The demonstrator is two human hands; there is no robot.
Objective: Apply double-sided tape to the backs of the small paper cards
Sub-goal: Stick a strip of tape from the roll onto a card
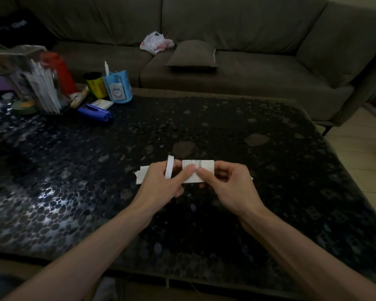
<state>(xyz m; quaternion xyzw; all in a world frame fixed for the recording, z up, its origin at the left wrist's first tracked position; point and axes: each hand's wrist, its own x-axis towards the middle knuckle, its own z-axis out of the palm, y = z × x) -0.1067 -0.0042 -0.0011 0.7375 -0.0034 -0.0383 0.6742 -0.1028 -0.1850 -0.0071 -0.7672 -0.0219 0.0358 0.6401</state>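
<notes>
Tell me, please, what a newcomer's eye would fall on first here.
Over the dark pebble-patterned table, the left hand holds a white tape roll and the right hand pinches a small printed paper card. More cards lie beneath them. At the far left, a blue pen holder stands among clutter.

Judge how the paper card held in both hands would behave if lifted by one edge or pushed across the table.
Probably floppy: the paper card looks thin, and the left hand and right hand both pinch it. Likely very light, so it may shift easily. On the glossy table it would probably slide rather than roll.
</notes>
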